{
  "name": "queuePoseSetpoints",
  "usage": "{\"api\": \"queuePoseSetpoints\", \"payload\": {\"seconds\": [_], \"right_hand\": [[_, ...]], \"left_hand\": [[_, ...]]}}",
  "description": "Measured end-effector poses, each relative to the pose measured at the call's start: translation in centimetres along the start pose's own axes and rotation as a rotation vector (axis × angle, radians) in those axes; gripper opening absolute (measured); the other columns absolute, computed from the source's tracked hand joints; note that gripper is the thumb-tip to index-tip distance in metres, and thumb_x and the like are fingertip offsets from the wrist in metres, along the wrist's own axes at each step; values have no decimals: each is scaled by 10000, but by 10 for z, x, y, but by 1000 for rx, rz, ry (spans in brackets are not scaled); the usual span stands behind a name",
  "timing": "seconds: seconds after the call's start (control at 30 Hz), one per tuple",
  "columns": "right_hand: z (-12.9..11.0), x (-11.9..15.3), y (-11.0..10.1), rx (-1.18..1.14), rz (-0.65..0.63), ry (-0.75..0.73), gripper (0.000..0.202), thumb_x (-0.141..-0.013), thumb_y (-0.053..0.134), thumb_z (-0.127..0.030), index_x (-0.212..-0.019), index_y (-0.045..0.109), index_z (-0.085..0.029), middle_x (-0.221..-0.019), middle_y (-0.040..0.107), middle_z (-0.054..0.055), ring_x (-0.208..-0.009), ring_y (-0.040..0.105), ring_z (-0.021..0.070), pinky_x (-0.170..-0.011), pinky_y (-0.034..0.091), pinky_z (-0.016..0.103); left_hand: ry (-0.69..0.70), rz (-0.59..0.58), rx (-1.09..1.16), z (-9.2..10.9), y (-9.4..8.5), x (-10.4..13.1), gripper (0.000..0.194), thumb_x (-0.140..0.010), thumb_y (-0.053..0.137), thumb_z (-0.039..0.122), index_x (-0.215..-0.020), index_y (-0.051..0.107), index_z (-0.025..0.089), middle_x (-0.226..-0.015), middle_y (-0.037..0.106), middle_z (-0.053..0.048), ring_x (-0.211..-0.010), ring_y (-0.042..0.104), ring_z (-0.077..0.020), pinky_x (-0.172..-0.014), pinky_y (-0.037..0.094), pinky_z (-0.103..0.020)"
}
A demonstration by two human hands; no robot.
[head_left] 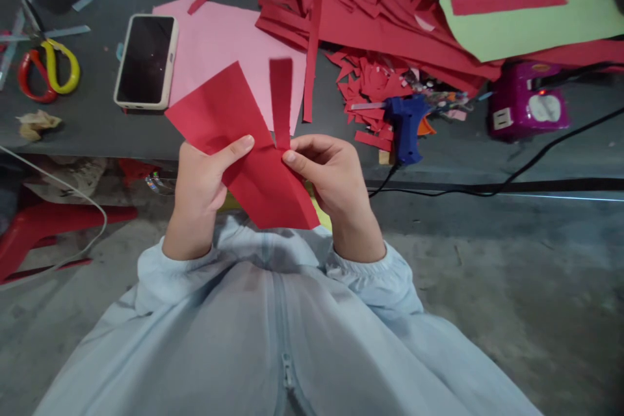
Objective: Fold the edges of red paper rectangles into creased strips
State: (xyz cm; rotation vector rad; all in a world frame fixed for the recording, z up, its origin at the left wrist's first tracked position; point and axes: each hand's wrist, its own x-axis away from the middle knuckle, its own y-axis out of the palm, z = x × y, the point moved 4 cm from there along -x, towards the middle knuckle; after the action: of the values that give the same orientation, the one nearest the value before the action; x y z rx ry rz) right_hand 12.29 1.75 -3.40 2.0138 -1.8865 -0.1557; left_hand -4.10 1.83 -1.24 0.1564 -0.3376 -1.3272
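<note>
My left hand (209, 172) grips a sheet of red paper (263, 188), its thumb lying on the upper face and the fingers hidden behind. At the sheet's right edge, my right hand (331, 169) pinches the paper between thumb and forefinger. From that pinch a narrow red paper strip (281, 97) sticks up, partly split from the sheet; a tear shows just above my right thumb. The sheet is tilted and held in front of the table edge, above my lap. Beyond it lies a large piece of pink paper (209, 45).
A phone (147, 62) lies on the table (102, 130), with scissors (46, 65) at left. Cut red scraps (380, 84) and strips pile up at the back right beside green paper (536, 26). A blue glue gun (407, 127) and a corded purple box (529, 104) sit at right.
</note>
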Motion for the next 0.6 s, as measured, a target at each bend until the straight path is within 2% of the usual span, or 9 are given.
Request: {"api": "queuePoseSetpoints", "payload": {"seconds": [0.17,0.4,0.6], "right_hand": [[3,0,-1,14,9,33,307,-598,882,-445,-716,717,-216,-657,685,-43,-566,575,76,-571,518,223],[3,2,0,-22,50,-51,262,-617,886,-395,-714,708,-229,-689,686,-57,-623,603,69,-630,523,210],[7,2,-2,-18,-18,62,254,-619,885,-392,-732,734,-223,-696,713,-39,-605,610,82,-609,529,230]], "left_hand": [[-8,-22,-19,-1,-2,-5,361,-563,924,245,-856,714,278,-970,766,20,-1036,704,-268,-932,575,-434],[9,-12,-1,-1,-5,-6,335,-575,918,219,-833,710,269,-961,762,-4,-998,716,-258,-906,590,-422],[-10,2,-58,2,-5,-5,373,-556,933,291,-840,693,280,-942,766,29,-1065,695,-277,-943,577,-451]]}}
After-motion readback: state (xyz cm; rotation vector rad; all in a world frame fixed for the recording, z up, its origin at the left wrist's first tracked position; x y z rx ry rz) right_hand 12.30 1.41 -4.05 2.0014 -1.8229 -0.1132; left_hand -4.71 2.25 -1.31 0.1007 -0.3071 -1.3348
